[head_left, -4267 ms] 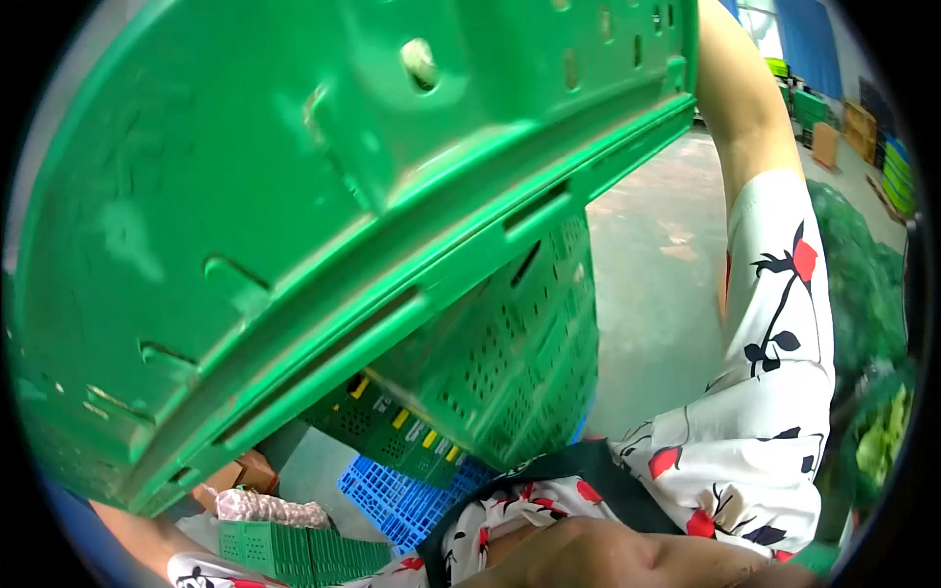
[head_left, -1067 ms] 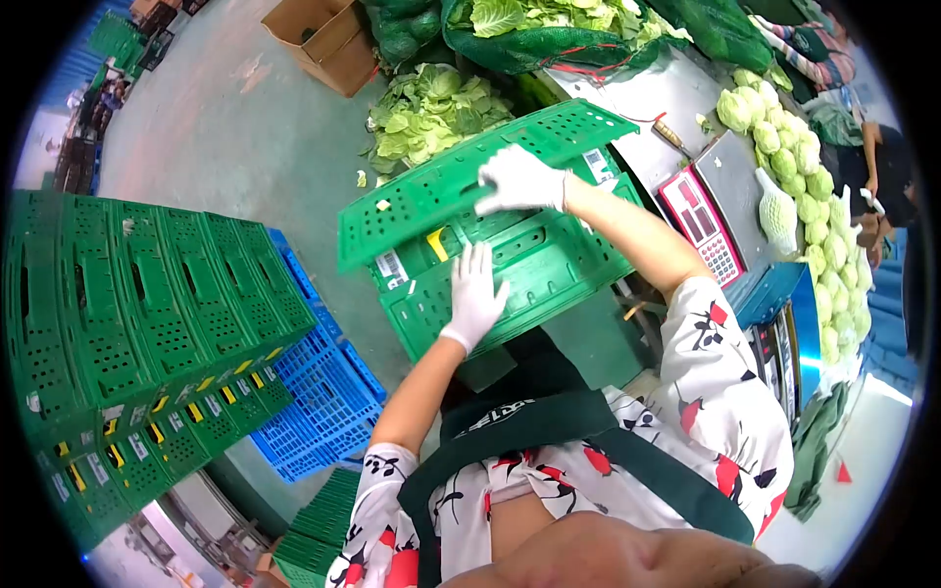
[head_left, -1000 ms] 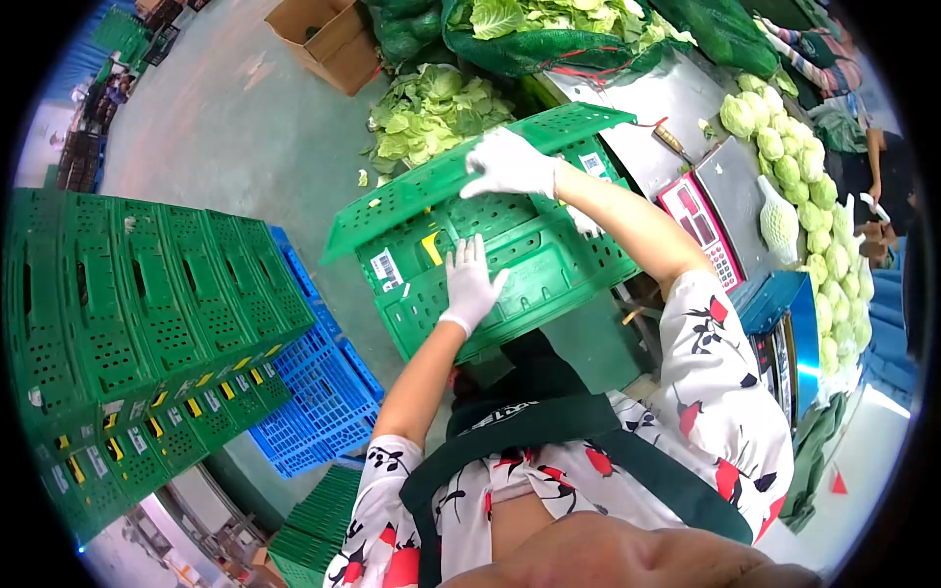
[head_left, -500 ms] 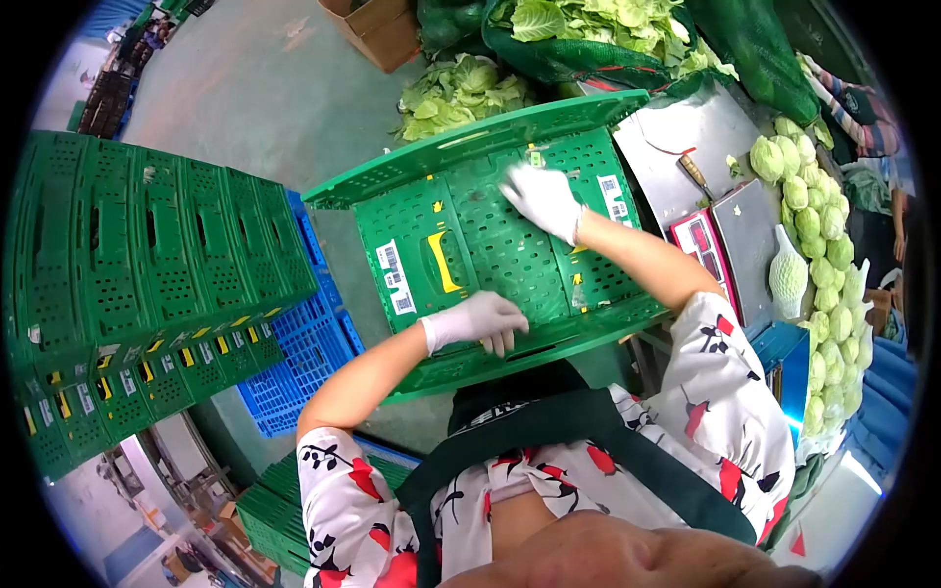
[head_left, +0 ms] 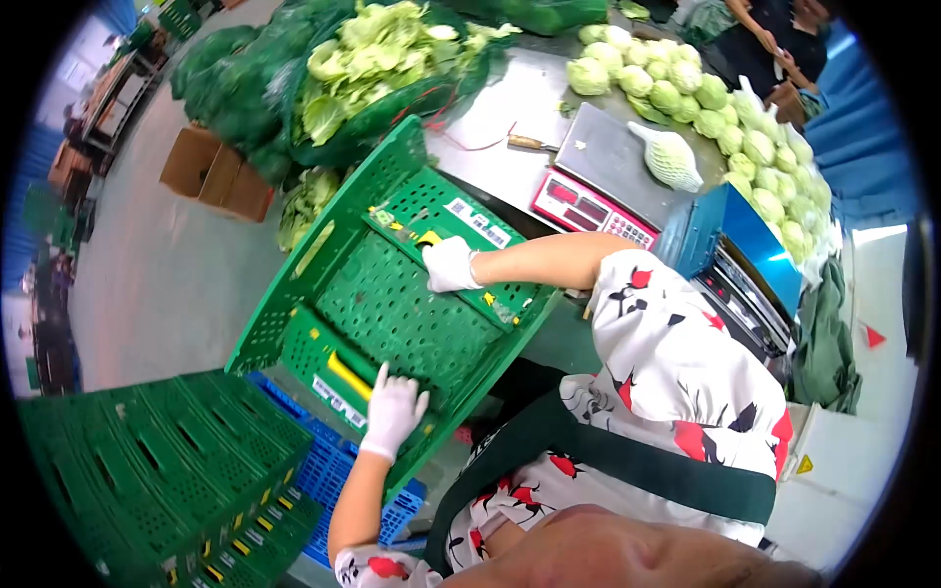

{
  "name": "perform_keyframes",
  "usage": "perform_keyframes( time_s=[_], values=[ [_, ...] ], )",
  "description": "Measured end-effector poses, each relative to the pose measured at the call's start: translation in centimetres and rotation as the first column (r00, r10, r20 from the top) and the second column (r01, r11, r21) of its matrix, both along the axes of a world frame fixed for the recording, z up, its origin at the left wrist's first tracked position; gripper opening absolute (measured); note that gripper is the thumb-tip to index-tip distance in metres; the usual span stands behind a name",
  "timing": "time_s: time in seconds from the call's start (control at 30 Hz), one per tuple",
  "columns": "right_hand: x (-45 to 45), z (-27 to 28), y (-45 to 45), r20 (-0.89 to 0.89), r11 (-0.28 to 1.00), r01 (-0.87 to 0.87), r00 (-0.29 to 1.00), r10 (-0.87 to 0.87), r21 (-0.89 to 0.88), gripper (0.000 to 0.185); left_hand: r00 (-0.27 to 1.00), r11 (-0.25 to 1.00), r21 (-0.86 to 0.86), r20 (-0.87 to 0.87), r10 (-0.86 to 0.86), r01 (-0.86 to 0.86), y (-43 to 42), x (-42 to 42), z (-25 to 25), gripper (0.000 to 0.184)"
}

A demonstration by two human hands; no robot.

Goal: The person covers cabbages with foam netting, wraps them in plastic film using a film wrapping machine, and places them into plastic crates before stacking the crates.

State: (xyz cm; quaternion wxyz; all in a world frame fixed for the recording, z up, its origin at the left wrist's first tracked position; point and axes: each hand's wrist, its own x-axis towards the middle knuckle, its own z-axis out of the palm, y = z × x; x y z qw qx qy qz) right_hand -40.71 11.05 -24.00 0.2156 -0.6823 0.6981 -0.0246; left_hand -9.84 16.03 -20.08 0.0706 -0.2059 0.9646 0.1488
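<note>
A green plastic crate (head_left: 392,314) lies tilted in front of me, its long far wall upright and its perforated floor showing. Each end panel carries a yellow handle and barcode labels. My right hand (head_left: 451,265), white-gloved, is closed at the far end panel (head_left: 480,220), beside its yellow handle (head_left: 428,238); its fingertips are partly hidden. My left hand (head_left: 394,407), also gloved, rests at the near end panel (head_left: 306,343) with fingers spread, just right of that panel's yellow handle (head_left: 348,374).
Stacked green crates (head_left: 167,461) stand at lower left beside a blue pallet (head_left: 328,470). Beyond the crate are a red-and-white scale (head_left: 593,211), a wooden-handled tool (head_left: 531,143), piled cabbages (head_left: 676,83), a sack of leaves (head_left: 382,59) and a cardboard box (head_left: 216,174). Another person (head_left: 774,44) is at upper right.
My view and the crate have turned. My right hand has moved from the crate floor to the far end panel. My left hand has gone from the near wall to the other end panel.
</note>
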Motion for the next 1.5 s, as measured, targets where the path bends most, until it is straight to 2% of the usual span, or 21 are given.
perform_keyframes(
  time_s=[0.07,0.13,0.2,0.3,0.33,0.4,0.53,0.6,0.67,0.77,0.9,1.1,1.13,1.17,1.23,1.27,1.33,1.37,1.43,1.47,1.5],
  values=[
    [-3.7,5.8,0.9,0.057,0.997,0.072,0.996,-0.071,-0.007,0.031,0.978,0.979,-0.044,0.046,0.202,-0.200,-0.2,2.6,4.1,0.027],
    [-8.9,6.2,1.0,-0.078,0.957,0.146,0.982,-0.170,-0.252,0.030,0.933,0.917,-0.179,-0.021,0.359,-0.357,-0.5,9.4,3.9,0.027],
    [-15.1,8.0,2.6,0.099,0.921,0.363,0.931,-0.351,-0.142,0.047,0.879,0.855,-0.204,-0.122,0.461,-0.477,-0.4,15.6,2.1,0.023],
    [-15.1,7.1,5.5,0.050,0.833,0.339,0.934,-0.354,-0.436,0.067,0.797,0.805,-0.034,-0.177,0.578,-0.592,-0.8,13.2,4.4,0.011],
    [-14.2,6.8,6.6,0.003,0.784,0.314,0.929,-0.370,-0.535,0.069,0.744,0.787,0.026,-0.308,0.592,-0.616,-0.9,12.2,4.2,0.015],
    [-11.6,7.7,10.6,0.301,0.656,0.425,0.905,-0.301,-0.624,0.055,0.673,0.773,0.124,-0.420,0.609,-0.622,0.6,7.2,6.3,0.023],
    [-9.7,7.3,23.4,0.265,0.643,0.446,0.893,-0.363,-0.623,0.049,0.639,0.859,0.287,-0.577,0.508,-0.423,7.2,-0.5,8.3,0.036],
    [-9.3,4.9,30.7,0.430,0.568,0.627,0.779,-0.456,-0.534,0.042,0.700,0.951,0.186,-0.644,0.308,-0.247,11.5,-4.4,8.4,0.041],
    [-7.9,2.9,37.9,0.579,0.471,0.830,0.550,-0.602,-0.299,0.038,0.705,0.965,0.250,-0.669,0.235,-0.085,14.8,-7.2,7.1,0.047],
    [-5.6,0.0,47.9,0.447,0.515,0.853,0.494,-0.746,-0.082,0.039,0.703,0.787,0.616,-0.574,0.420,0.032,20.0,-11.2,4.5,0.047],
    [-4.1,-0.2,55.0,0.402,0.575,0.810,0.490,-0.774,0.120,0.037,0.788,0.539,0.837,-0.396,0.471,0.099,24.3,-16.6,0.5,0.048],
    [-15.7,2.1,52.0,0.602,0.518,0.847,0.477,-0.641,-0.120,0.046,0.907,0.649,0.758,-0.314,0.279,0.063,24.4,-26.4,-4.2,0.053],
    [-17.7,6.8,50.5,0.603,0.515,0.852,0.462,-0.650,-0.097,0.048,0.890,0.643,0.763,-0.336,0.306,0.067,23.4,-28.9,-5.5,0.053],
    [-21.7,4.6,48.8,0.658,0.467,0.833,0.532,-0.533,-0.296,0.049,0.878,0.595,0.803,-0.313,0.362,0.041,22.5,-31.7,-5.9,0.052],
    [-28.6,5.8,45.1,0.614,0.405,0.848,0.527,-0.587,-0.341,0.050,0.828,0.510,0.860,-0.291,0.478,0.008,19.9,-38.3,-6.6,0.050],
    [-31.4,6.2,43.6,0.708,0.330,0.848,0.528,-0.469,-0.414,0.051,0.790,0.476,0.880,-0.296,0.537,0.006,18.5,-41.5,-7.0,0.049],
    [-39.2,6.1,40.2,0.589,0.484,0.812,0.575,-0.568,-0.327,0.048,0.705,0.474,0.880,-0.328,0.629,-0.013,15.8,-48.2,-8.9,0.054],
    [-43.1,3.5,37.5,0.498,0.411,0.669,0.739,-0.453,-0.619,0.036,0.646,0.400,0.914,-0.269,0.714,-0.062,14.5,-51.7,-9.6,0.057],
    [-47.3,3.9,34.7,0.545,0.477,0.801,0.597,-0.589,-0.363,0.046,0.599,0.249,0.961,-0.129,0.790,-0.121,12.0,-56.2,-8.7,0.073],
    [-49.8,1.5,32.7,0.610,0.495,0.744,0.660,-0.439,-0.449,0.060,0.562,0.244,0.957,-0.117,0.819,-0.157,10.9,-58.5,-8.8,0.083],
    [-50.3,2.8,32.5,0.618,0.487,0.817,0.561,-0.551,-0.308,0.069,0.519,0.212,0.960,-0.088,0.850,-0.184,10.1,-60.6,-8.8,0.087]
  ],
)
